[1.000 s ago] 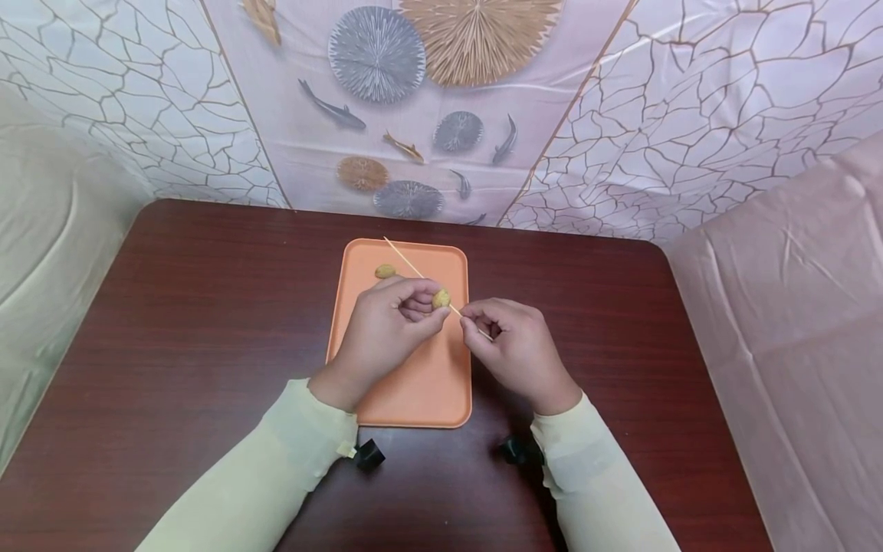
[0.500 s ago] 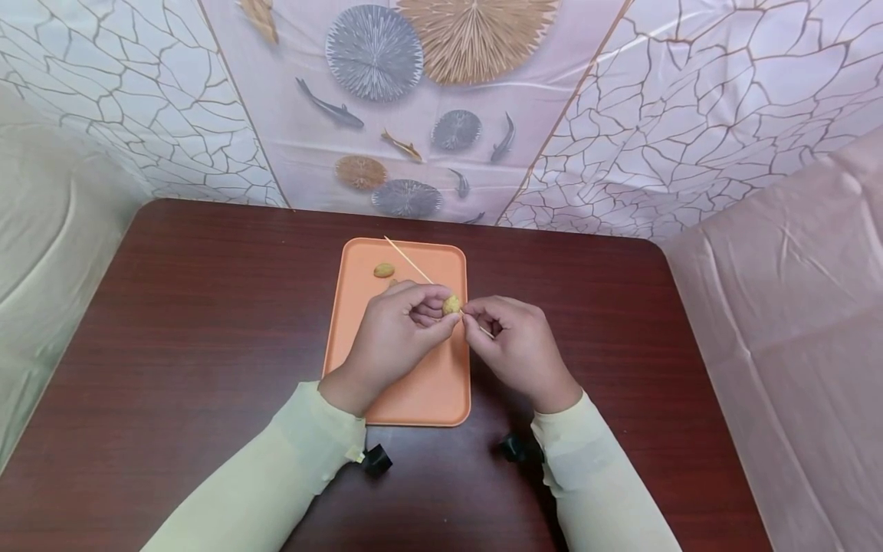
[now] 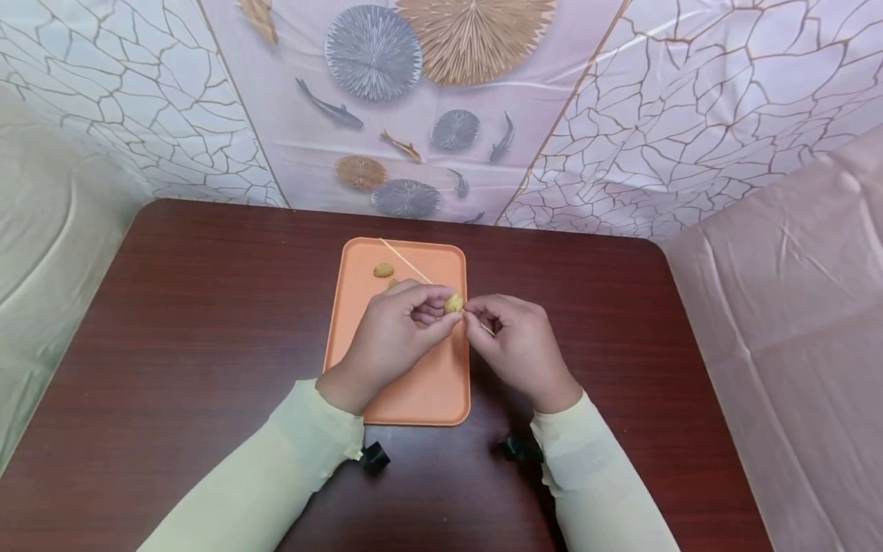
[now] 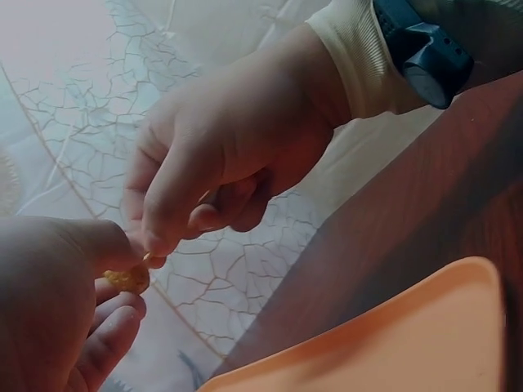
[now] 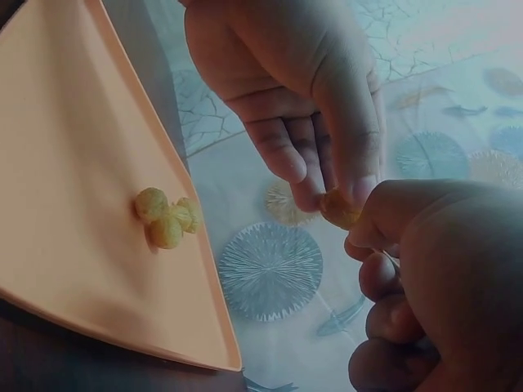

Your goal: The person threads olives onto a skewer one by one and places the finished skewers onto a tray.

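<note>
Left hand (image 3: 400,328): pinches one ball (image 3: 453,303) over the tray's (image 3: 424,395) two o'clock edge, in my head view. Right hand (image 3: 523,345): fingertips pinch the stick (image 3: 405,260), its far end towards ten o'clock. Step: I'd keep both aligned and twist gently, lest the ball split.

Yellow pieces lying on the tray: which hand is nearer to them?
Left. The left hand is close by, partly hiding the yellow pieces in the head view; the right hand is farther off, to the right.
</note>
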Demonstrator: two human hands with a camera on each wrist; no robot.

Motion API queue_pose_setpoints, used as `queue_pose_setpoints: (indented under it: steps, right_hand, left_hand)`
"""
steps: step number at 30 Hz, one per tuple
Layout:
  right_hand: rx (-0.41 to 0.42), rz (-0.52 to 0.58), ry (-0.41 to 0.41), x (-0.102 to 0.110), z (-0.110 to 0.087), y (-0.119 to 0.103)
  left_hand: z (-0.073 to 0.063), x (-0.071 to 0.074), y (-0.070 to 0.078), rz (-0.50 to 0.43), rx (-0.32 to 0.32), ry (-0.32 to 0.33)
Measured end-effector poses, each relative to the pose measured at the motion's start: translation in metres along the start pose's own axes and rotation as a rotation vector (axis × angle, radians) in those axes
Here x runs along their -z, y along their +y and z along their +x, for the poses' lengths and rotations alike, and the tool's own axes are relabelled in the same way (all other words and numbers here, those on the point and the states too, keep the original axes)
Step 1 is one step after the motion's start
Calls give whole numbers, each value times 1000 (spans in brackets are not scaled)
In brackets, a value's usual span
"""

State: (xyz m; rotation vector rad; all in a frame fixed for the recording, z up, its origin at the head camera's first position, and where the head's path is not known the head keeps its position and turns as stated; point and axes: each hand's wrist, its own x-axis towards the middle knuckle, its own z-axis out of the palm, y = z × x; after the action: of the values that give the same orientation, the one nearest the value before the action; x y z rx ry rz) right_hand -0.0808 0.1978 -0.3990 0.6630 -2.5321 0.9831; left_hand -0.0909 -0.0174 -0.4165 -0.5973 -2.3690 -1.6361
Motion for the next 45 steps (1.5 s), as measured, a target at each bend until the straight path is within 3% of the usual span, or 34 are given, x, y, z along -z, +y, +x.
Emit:
queue_pose_setpoints:
  steps: [5, 12, 18, 24, 28, 34, 45]
  right_hand:
    - [-28, -12, 10, 3, 2, 0]
    - [-78, 2, 6, 7, 4, 1]
    - [-99, 10, -5, 9, 3, 2]
    - [-102, 7, -11, 10, 3, 3]
    - [-108, 4, -18, 10, 2, 4]
    - [-120, 2, -32, 10, 0, 5]
    - [-119, -6, -40, 9, -1, 4]
  left_hand:
    - [6, 12, -1, -1, -4, -4]
    - [13, 33, -9, 80, 87, 13]
    - [16, 41, -18, 193, 210, -71]
    - [15, 35, -28, 359, 357, -193]
    - [14, 32, -30, 432, 403, -264]
    - [12, 27, -31, 541, 411, -345]
    - [10, 18, -31, 627, 402, -361]
